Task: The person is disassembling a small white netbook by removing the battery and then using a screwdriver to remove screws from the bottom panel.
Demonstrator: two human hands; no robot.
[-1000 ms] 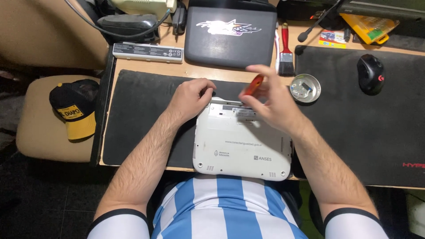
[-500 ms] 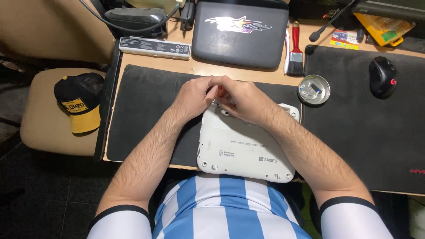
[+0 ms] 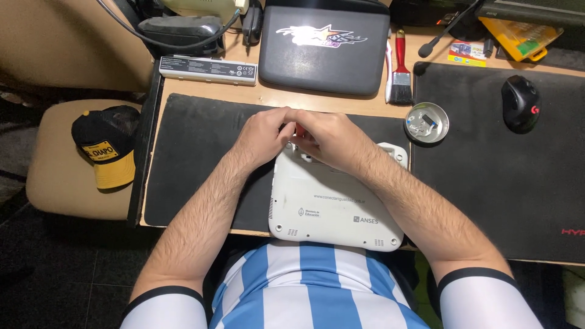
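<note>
A small white laptop (image 3: 329,201) lies bottom up on a black mat (image 3: 195,152) right in front of me. Both hands meet at its far edge. My left hand (image 3: 262,137) covers the far left corner with curled fingers and holds the case. My right hand (image 3: 332,140) is closed on a red-handled screwdriver (image 3: 298,130). Only a sliver of red shows between the two hands, and the tool's tip is hidden under my fingers.
A round metal dish (image 3: 426,123) with small parts sits right of the laptop. Behind are a red-handled brush (image 3: 400,67), a dark closed laptop (image 3: 323,49) and a long battery pack (image 3: 208,70). A black mouse (image 3: 520,103) lies on the right mat. A cap (image 3: 106,152) rests on the left-hand chair.
My right hand has come down with the red screwdriver from above the laptop to its far edge. My left hand has closed in against it.
</note>
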